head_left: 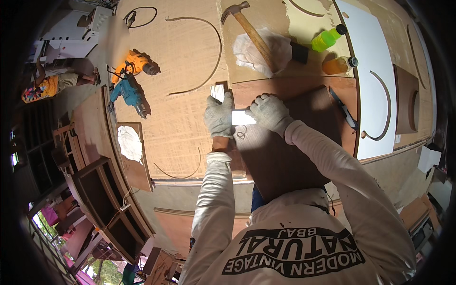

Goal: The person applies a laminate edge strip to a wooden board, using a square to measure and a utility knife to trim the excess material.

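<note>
Both my hands wear grey knit gloves. My left hand [219, 117] is closed round a pale block [217, 92] at the left edge of a dark brown board [294, 142]. To its right, my right hand [270, 113] has its fingers curled at the end of a bright white flat piece [242, 117], over the board's upper left part. Glare washes out this piece, and its kind is unclear. A thin curled strip [241, 135] lies on the board just below it. The board's near end reaches my body.
Beyond my hands, a hammer [256, 40] rests on a white cloth [242, 54]. Two bottles, green [327, 39] and orange [338, 65], are at far right. A blue drill [128, 95] and an orange power tool [132, 64] lie left. A knife-like tool [343, 108] lies right of the board.
</note>
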`<state>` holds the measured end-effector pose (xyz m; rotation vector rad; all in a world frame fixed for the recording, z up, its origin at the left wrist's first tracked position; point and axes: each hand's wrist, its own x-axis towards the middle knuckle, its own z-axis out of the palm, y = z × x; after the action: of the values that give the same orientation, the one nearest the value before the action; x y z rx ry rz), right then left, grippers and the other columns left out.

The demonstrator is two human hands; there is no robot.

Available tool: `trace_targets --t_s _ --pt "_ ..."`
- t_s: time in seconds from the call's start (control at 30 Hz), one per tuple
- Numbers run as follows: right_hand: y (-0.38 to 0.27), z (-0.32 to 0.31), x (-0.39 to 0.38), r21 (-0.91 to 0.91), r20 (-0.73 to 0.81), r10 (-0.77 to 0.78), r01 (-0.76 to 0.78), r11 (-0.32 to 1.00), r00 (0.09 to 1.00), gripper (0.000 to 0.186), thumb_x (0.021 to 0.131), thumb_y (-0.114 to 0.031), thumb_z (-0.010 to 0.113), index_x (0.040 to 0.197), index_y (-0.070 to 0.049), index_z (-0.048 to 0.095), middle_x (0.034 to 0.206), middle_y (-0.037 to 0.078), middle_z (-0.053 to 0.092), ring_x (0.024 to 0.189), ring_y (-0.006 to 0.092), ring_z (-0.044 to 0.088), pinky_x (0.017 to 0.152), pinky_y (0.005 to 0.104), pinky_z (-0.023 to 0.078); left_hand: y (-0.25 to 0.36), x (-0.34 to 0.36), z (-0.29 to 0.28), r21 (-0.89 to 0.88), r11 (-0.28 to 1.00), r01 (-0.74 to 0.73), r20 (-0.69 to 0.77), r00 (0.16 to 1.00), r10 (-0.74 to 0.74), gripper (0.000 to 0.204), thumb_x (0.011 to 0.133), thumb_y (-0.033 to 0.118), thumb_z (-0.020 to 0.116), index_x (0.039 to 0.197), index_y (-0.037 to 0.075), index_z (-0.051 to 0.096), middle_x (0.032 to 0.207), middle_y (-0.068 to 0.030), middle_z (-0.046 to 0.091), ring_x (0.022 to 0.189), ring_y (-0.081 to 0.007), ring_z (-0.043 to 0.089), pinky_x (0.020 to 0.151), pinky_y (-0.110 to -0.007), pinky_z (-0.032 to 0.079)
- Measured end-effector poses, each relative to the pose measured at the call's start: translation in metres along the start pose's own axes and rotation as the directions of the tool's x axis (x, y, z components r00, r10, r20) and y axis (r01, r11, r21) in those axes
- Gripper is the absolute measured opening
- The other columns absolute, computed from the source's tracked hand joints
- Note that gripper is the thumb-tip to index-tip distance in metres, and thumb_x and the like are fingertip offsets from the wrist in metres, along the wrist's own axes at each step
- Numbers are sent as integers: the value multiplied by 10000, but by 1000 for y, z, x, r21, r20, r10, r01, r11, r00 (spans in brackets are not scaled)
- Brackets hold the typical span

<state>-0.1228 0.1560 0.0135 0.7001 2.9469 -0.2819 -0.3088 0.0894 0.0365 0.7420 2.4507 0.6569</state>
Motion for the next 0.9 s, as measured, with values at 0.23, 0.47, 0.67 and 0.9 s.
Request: trace_targets --t_s 0.23,0.47,0.67,0.9 --pt "7 4 -4 -7 -48 -47 47 999 998 241 998 -342 587 1013 -196 777 968 69 741 934 268 710 830 430 581 -10 -6 11 21 1000 -21 -85 996 22 615 914 586 765 1050 -7 678 886 -247 766 861 -446 754 786 -514 572" --pt "-11 -25 1 5 4 46 -46 999 999 253 1011 -343 580 1058 -226 799 1047 64 762 987 247 717 864 430 586 -20 17 -4 47 996 -71 57 996 69 660 876 595 793 1025 -36 672 880 -285 758 882 -451 759 810 -506 578" --pt "-33 -22 19 94 -35 156 -152 984 987 291 1034 -362 586 1046 -166 801 989 81 771 992 265 725 884 429 579 -13 37 -28 34 995 -90 183 980 83 646 880 573 768 1093 -27 661 936 -272 770 941 -449 761 856 -509 583" --pt "-26 -8 19 74 -37 72 -69 995 997 256 1023 -277 571 1059 -135 782 1003 88 772 992 279 725 892 423 579 -17 21 -23 87 992 -94 37 995 91 598 898 544 725 1074 -23 649 911 -264 766 922 -454 757 835 -535 579"
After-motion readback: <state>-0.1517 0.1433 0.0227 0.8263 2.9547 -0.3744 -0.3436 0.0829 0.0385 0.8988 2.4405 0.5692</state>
